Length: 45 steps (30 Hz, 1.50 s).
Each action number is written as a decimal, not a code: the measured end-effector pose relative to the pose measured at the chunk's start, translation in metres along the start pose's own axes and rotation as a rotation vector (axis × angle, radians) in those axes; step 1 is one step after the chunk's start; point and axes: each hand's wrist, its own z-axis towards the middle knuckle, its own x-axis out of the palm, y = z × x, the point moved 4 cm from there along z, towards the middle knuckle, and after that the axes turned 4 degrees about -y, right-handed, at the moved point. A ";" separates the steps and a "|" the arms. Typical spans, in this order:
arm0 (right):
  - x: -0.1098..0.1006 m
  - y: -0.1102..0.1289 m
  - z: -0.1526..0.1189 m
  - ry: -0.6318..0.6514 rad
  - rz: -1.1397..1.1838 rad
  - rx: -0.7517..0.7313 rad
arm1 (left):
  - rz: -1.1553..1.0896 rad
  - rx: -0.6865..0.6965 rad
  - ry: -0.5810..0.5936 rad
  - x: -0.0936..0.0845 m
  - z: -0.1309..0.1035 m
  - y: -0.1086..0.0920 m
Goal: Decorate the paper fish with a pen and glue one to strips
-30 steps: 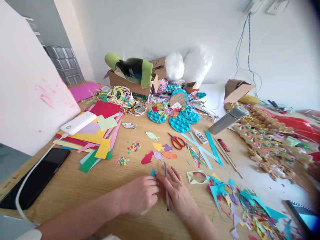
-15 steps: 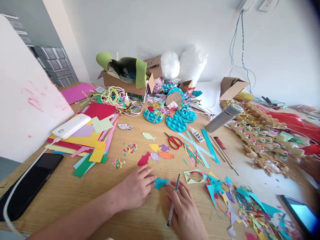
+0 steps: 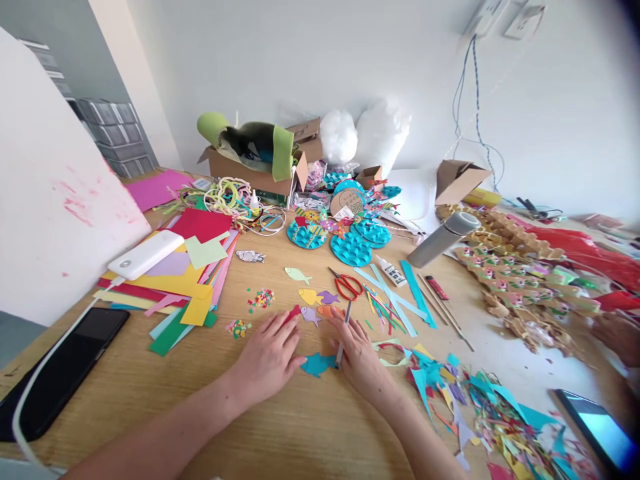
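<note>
Both hands have slid farther up the wooden table over the past half second, the left hand now covering much of a red paper fish that lay in almost full view before. The fingers of the left hand are extended and slightly spread, palm down, its thumb at the left end of a blue paper fish; whether the hand presses on the red cutout or only hangs over it is hard to tell from this angle. The right hand holds a grey pen between thumb and fingers, the pen's lower end just beside the blue fish's right end. Its fingertips reach an orange fish. The blue fish lies flat between the two hands, nearer the wearer than the lilac fish, yellow fish and purple fish grouped beyond. Farther back are a pale green fish and red-handled scissors. Paper scraps litter the right side, where another person's hand shows at the edge.
</note>
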 end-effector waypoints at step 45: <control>0.019 -0.009 0.076 -0.012 -0.039 -0.120 | -0.072 -0.002 -0.076 0.005 0.003 0.008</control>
